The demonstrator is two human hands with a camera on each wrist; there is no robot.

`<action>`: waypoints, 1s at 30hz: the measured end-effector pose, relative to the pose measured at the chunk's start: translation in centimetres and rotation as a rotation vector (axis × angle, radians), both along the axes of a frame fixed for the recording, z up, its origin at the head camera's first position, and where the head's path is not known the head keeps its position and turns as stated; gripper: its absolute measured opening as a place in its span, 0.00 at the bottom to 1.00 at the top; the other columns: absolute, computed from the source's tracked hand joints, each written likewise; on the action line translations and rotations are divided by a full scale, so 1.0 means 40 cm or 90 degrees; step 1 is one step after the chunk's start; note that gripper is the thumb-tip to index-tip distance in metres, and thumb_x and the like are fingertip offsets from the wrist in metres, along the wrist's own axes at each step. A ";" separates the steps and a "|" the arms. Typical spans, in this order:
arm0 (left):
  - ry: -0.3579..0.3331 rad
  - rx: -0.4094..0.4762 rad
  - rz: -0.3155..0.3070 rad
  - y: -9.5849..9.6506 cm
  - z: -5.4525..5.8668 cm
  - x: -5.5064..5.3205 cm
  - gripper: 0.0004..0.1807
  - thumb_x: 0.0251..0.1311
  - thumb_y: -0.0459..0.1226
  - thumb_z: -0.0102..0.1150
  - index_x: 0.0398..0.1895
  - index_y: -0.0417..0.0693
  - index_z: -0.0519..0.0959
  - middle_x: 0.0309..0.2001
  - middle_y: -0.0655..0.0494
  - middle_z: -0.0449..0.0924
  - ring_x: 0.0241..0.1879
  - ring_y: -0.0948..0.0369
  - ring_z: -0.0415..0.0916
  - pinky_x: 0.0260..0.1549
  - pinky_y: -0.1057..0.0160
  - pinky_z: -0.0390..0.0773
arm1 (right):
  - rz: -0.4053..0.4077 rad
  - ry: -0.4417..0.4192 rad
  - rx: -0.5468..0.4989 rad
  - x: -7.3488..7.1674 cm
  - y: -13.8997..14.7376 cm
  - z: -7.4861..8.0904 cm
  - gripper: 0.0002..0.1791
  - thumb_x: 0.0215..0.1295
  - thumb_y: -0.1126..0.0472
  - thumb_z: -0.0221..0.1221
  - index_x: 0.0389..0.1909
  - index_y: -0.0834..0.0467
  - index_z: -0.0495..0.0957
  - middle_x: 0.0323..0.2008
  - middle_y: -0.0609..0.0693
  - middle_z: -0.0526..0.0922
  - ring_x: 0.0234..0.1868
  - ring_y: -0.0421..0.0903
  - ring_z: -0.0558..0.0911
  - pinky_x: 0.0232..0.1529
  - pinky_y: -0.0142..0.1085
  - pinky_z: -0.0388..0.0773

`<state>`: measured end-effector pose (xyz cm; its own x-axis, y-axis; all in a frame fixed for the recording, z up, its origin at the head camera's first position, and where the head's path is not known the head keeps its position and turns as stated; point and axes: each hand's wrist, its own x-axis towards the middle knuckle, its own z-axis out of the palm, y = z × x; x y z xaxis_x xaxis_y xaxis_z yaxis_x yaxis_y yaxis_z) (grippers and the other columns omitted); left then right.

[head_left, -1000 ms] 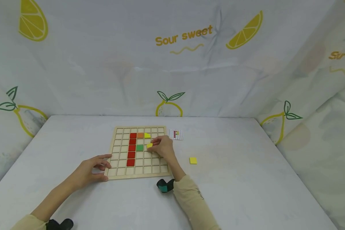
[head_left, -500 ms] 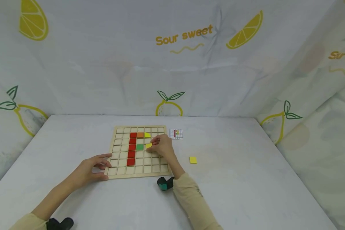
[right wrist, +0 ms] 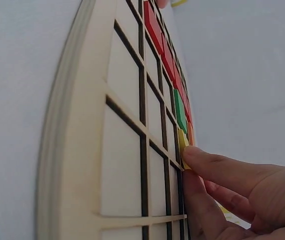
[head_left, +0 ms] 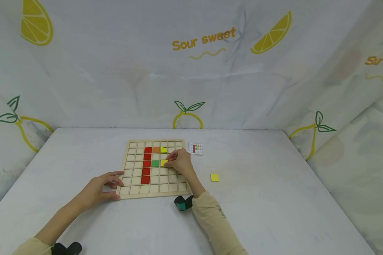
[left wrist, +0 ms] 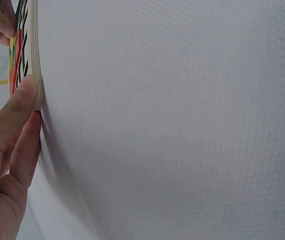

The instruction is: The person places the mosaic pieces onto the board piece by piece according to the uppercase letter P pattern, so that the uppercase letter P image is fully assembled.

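Note:
The wooden grid board (head_left: 143, 190) lies on the table. My left hand (head_left: 97, 190) holds its near left corner, thumb and fingers (left wrist: 28, 142) against the edges in the left wrist view. With the thumb and fingers of my right hand (head_left: 181, 163) I pinch a yellow tile (head_left: 163, 163), which sits at a cell right of the green tile (head_left: 155, 163); the thumb (right wrist: 202, 156) covers part of it in the right wrist view. A column of red tiles (head_left: 146, 164) stands to the left. In a farther row are an orange tile (head_left: 155, 150) and another yellow tile (head_left: 163, 150).
One loose yellow square tile (head_left: 214, 177) lies on the white table (head_left: 268, 198), right of the board. Behind my right hand is a small printed pattern card (head_left: 196, 149). Black wrist straps (head_left: 183, 203) hang at both sleeves. A lemon-print cloth (head_left: 140, 102) stands behind the table.
My right hand has lowered the yellow tile and shifted it slightly left, from tilted above the board to lying beside the green tile. My left hand stays at the corner.

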<state>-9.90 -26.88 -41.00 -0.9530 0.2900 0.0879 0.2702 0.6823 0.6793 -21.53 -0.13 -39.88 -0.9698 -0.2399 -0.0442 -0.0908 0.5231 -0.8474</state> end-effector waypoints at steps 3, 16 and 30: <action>0.004 0.007 -0.006 -0.001 -0.001 0.000 0.18 0.40 0.33 0.76 0.37 0.47 0.80 0.60 0.37 0.71 0.37 0.67 0.74 0.38 0.71 0.81 | 0.002 -0.001 -0.006 -0.001 0.002 -0.001 0.09 0.48 0.72 0.71 0.31 0.68 0.82 0.26 0.56 0.85 0.25 0.41 0.81 0.31 0.28 0.82; -0.014 -0.011 0.010 0.001 0.001 -0.001 0.18 0.40 0.34 0.76 0.37 0.47 0.80 0.60 0.39 0.72 0.38 0.65 0.75 0.39 0.72 0.80 | 0.028 0.013 -0.033 -0.004 0.009 -0.011 0.09 0.48 0.73 0.70 0.31 0.69 0.83 0.25 0.57 0.84 0.24 0.39 0.80 0.30 0.27 0.82; -0.011 0.009 -0.005 -0.003 0.002 0.000 0.17 0.42 0.33 0.75 0.38 0.46 0.80 0.61 0.37 0.71 0.38 0.66 0.74 0.38 0.71 0.80 | 0.007 -0.060 -0.111 -0.010 0.053 -0.006 0.13 0.52 0.71 0.68 0.40 0.69 0.81 0.34 0.58 0.84 0.33 0.44 0.82 0.37 0.32 0.83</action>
<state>-9.91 -26.99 -40.93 -0.9522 0.2959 0.0753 0.2632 0.6702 0.6939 -21.92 1.98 -40.13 -0.9608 -0.2618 -0.0910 -0.0120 0.3673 -0.9300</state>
